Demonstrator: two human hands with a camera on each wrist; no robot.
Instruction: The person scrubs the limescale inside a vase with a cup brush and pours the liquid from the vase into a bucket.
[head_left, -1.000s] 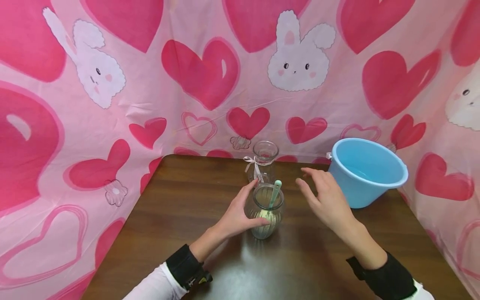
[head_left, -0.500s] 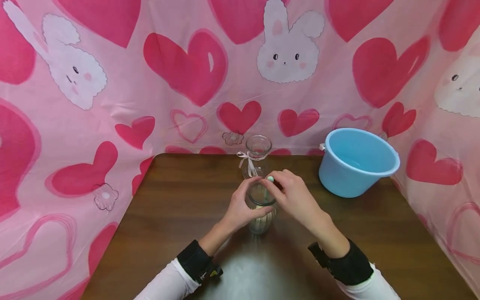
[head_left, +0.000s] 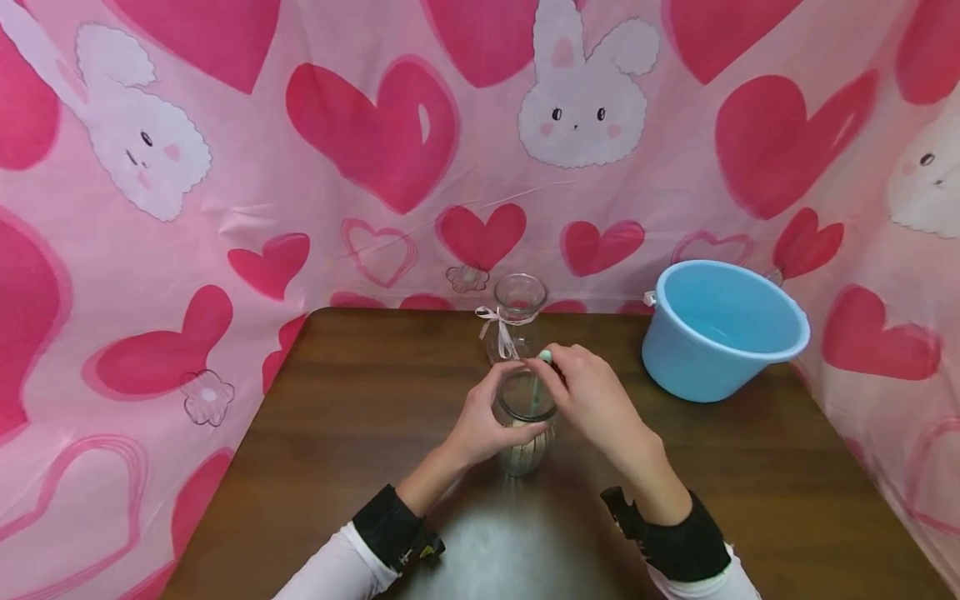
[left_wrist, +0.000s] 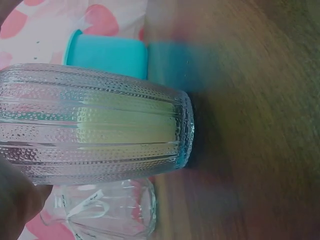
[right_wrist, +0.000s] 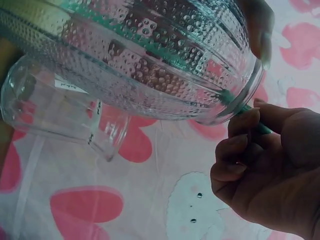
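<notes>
A ribbed, dimpled glass jar (head_left: 527, 460) stands on the table in front of me. My left hand (head_left: 480, 427) grips it just below the rim, thumb at the near side and fingers round the far left. Inside is a sponge cup brush (head_left: 536, 397) with a mint-green handle; its pale yellow head shows through the low part of the glass in the left wrist view. My right hand (head_left: 603, 404) pinches the handle's top between thumb and fingers, right at the jar's mouth. In the right wrist view the handle slants through the jar up to my right hand (right_wrist: 265, 160).
Close behind the jar stands a clear glass vase (head_left: 521, 293) with a white ribbon bow (head_left: 497, 321) at its neck. A light blue bucket (head_left: 693, 367) is at the back right of the brown wooden table (head_left: 360, 383). A pink heart-and-rabbit cloth (head_left: 480, 179) hangs behind.
My right hand has come in from the right and taken hold of the brush handle. The left hand keeps its place around the jar. The head view has shifted slightly.
</notes>
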